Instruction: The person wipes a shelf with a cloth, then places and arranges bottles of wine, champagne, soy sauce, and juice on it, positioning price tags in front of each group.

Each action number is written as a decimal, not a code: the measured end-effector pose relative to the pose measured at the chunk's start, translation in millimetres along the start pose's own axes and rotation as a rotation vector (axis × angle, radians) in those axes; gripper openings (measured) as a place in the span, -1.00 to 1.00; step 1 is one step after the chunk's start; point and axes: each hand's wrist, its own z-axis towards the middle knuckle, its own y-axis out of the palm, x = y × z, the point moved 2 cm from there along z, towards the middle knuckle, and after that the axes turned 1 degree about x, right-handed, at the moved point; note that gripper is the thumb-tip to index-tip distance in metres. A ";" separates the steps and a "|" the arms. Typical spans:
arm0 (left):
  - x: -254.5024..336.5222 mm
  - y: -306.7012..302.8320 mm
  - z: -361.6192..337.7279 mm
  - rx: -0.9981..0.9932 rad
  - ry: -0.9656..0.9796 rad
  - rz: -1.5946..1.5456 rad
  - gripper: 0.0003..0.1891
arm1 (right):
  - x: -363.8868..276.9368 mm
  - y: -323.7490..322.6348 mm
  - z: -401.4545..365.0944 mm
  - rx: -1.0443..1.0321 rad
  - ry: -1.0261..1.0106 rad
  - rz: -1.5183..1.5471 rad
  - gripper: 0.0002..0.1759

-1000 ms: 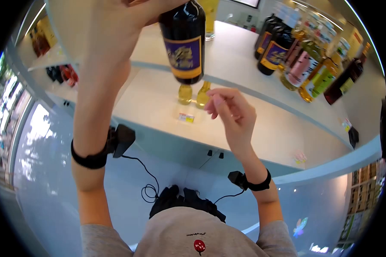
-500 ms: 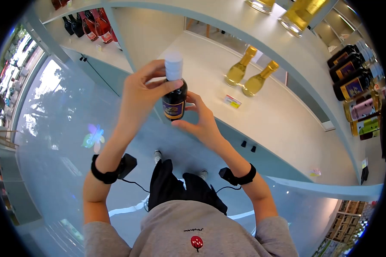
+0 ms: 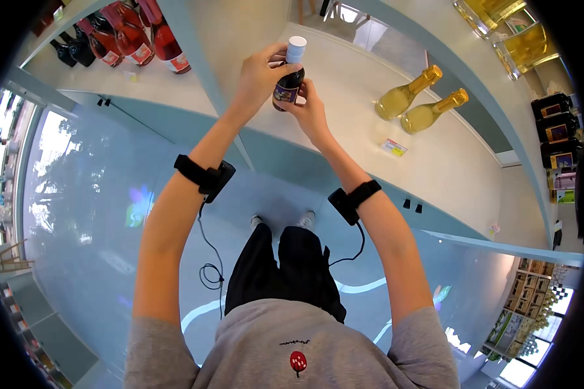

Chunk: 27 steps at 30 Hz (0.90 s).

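A dark bottle [image 3: 291, 81] with a white cap and a purple label stands nearly upright over the left part of the white shelf. Around its neck, just under the cap, the fingers of my left hand [image 3: 261, 74] are closed. My right hand [image 3: 309, 110] grips the lower part of the bottle from the right, thumb across the label and fingers behind. To the right on the same shelf stand two gold-topped bottles [image 3: 401, 97] of pale yellow drink, with a price tag [image 3: 394, 148] in front of them.
Red bottles [image 3: 133, 42] fill the shelf compartment at upper left, beyond a divider [image 3: 198, 52]. Large yellow bottles [image 3: 525, 48] stand on the upper ledge. Dark bottles [image 3: 555, 129] line the far right. Black cabinet knobs [image 3: 412, 206] stick out below the shelf.
Both hands have carried the bottle forward, away from my body and over the shelf. My right hand has closed onto its lower part. The view has shifted.
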 end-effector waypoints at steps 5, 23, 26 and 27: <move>-34.8 6.8 38.7 0.154 0.147 0.234 -0.60 | 27.6 -6.4 39.9 -0.004 -0.062 -0.037 -0.37; -73.3 18.4 71.4 0.201 0.104 0.035 -0.60 | 58.2 -3.3 71.5 0.084 -0.011 -0.149 -0.35; -75.1 17.4 70.7 0.217 0.097 0.034 -0.61 | 56.3 0.3 71.4 0.064 0.023 -0.086 -0.36; -76.1 17.0 71.3 0.216 0.105 0.036 -0.61 | 56.2 0.5 72.0 0.060 0.027 -0.079 -0.36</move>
